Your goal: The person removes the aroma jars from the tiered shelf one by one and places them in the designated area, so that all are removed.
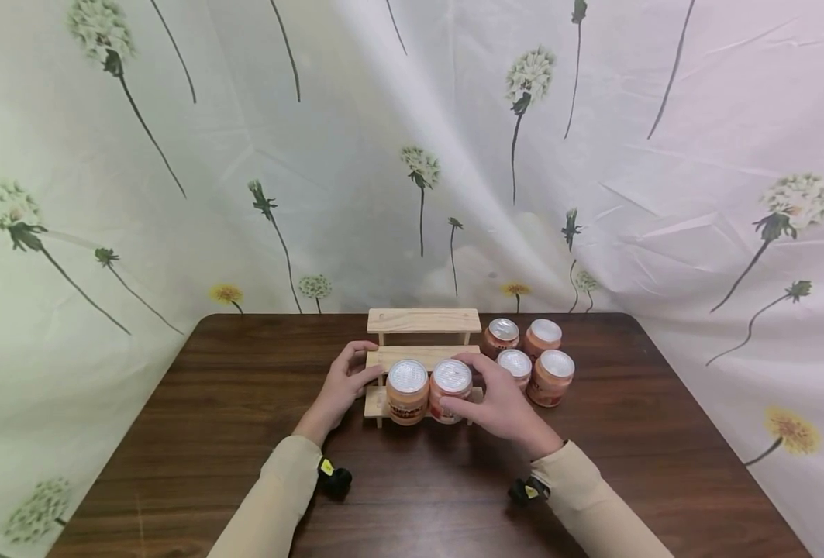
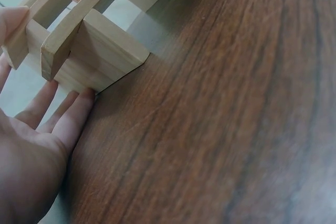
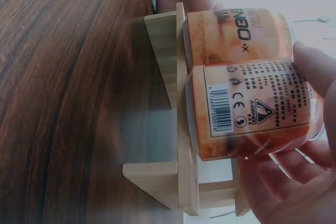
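Observation:
A small three-tier wooden rack [image 1: 424,320] stands on the table. Two orange-labelled jars with whitish lids are side by side on its lowest step: a left jar [image 1: 408,393] and a right jar [image 1: 451,377]. My right hand [image 1: 502,399] grips the right jar, its thumb on the front and its fingers around the far side. In the right wrist view, this jar [image 3: 257,108] shows a barcode label and touches its neighbour [image 3: 236,35]. My left hand [image 1: 338,387] rests against the rack's left side, fingers extended along the wooden end [image 2: 107,51].
Several similar jars [image 1: 551,378] are grouped on the table to the right of the rack. The dark wood-grain table [image 1: 258,380] backs onto a white cloth [image 1: 356,232] printed with dandelions. Both wrists wear black straps with small devices.

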